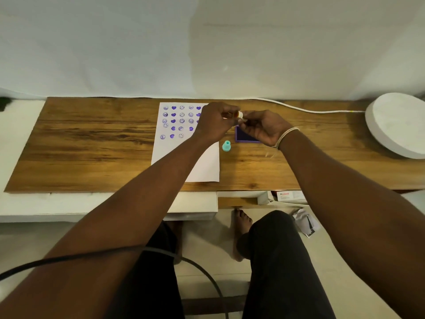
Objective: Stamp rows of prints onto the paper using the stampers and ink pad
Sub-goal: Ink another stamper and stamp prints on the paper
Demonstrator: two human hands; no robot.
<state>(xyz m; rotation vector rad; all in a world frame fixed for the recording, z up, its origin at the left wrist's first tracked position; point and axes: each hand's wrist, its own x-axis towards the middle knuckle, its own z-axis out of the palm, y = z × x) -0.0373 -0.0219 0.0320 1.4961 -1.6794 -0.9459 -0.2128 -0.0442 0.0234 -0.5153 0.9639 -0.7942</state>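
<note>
Wooden table (92, 143) carries a white paper (202, 166) with rows of purple smiley and heart prints (178, 120) across its far half; white round disc (397, 125) at the right end with a white cable (299, 108) along the far edge. Purple ink pad (243, 135) sits just right of the paper, partly under the right hand (264, 128), teal stamper (226, 146) upright between pad and paper. Left hand (213, 123) and right hand meet above the pad, fingertips of both pinching a small white-tipped stamper (239, 115).

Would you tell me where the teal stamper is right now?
The teal stamper stands on the wooden table, between the paper's right edge and the purple ink pad, below both hands.
</note>
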